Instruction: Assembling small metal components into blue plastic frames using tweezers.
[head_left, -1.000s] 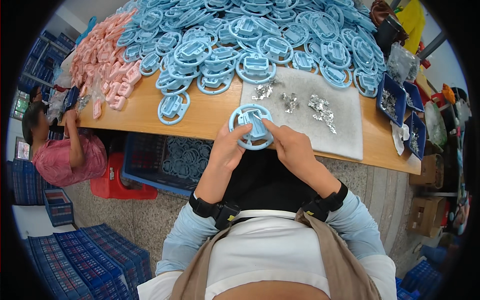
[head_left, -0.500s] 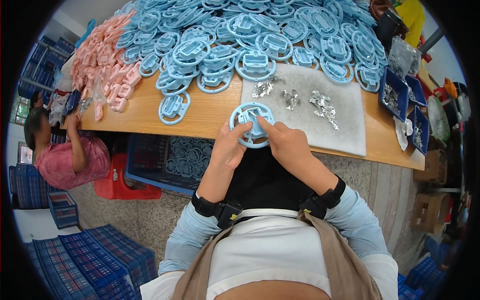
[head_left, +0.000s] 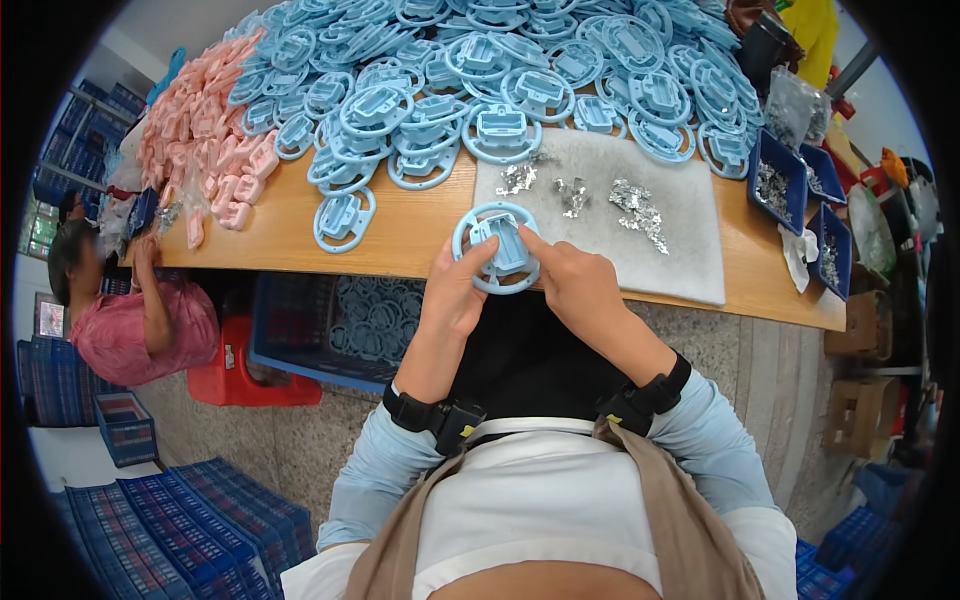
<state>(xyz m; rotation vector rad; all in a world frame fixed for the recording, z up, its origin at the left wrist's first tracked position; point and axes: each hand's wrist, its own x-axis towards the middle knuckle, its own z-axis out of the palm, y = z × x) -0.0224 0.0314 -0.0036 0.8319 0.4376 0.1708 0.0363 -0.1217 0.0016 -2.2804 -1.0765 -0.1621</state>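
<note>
Wooden table (head_left: 420, 222), round plastic wheel (head_left: 511, 256)

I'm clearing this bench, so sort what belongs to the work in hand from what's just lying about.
Job in hand, apparently:
blue wheel, held by the left hand, right hand touching it
piled blue wheels
silver pieces
pale mat

Probably just lying about:
crumpled white sheet
yellow cloth
dark cylinder
</note>
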